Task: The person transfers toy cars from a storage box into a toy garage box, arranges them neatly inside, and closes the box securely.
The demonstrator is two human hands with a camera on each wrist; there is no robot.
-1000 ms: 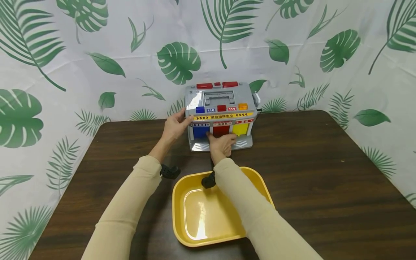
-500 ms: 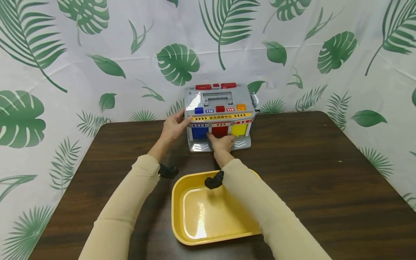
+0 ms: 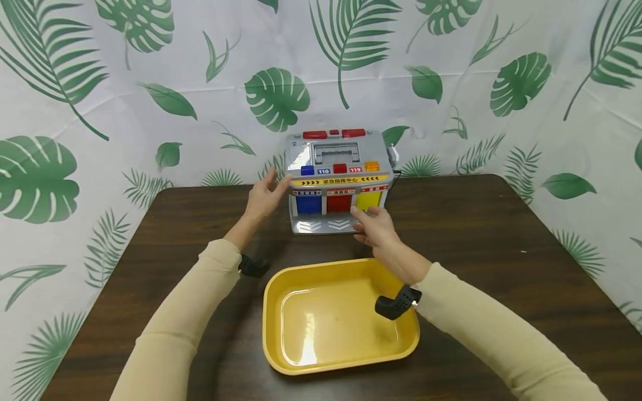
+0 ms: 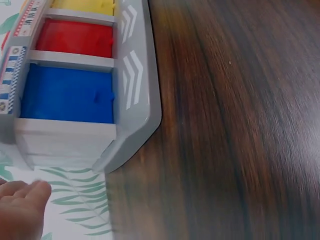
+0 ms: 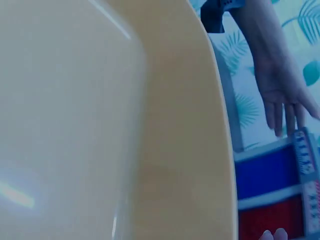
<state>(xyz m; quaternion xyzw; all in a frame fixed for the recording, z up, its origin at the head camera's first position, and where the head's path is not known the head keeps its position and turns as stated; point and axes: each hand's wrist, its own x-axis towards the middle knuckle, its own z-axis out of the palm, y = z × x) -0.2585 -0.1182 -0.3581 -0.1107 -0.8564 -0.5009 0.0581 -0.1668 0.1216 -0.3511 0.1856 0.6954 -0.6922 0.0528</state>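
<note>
A grey toy emergency station (image 3: 341, 181) stands at the table's far edge. Its front has a blue door (image 3: 309, 204), a red door (image 3: 339, 203) and a yellow door (image 3: 368, 200), all down. My left hand (image 3: 263, 199) is beside its left end, fingers extended; the left wrist view shows a gap between hand and toy. In front of the yellow door is my right hand (image 3: 378, 229), its fingers loosely bent around nothing. Whether its thumb touches the toy is unclear. Right fingertips (image 5: 275, 234) barely show in the right wrist view.
A yellow plastic tray (image 3: 336, 328) lies on the dark wooden table (image 3: 501, 267) in front of the toy, under my right wrist. A leaf-patterned cloth (image 3: 215, 100) hangs behind. A grey part (image 3: 393, 154) sticks out at the toy's right end.
My right hand has moved right, from the red door to before the yellow one, and its forearm has swung outward. My left hand has come slightly away from the toy's left end.
</note>
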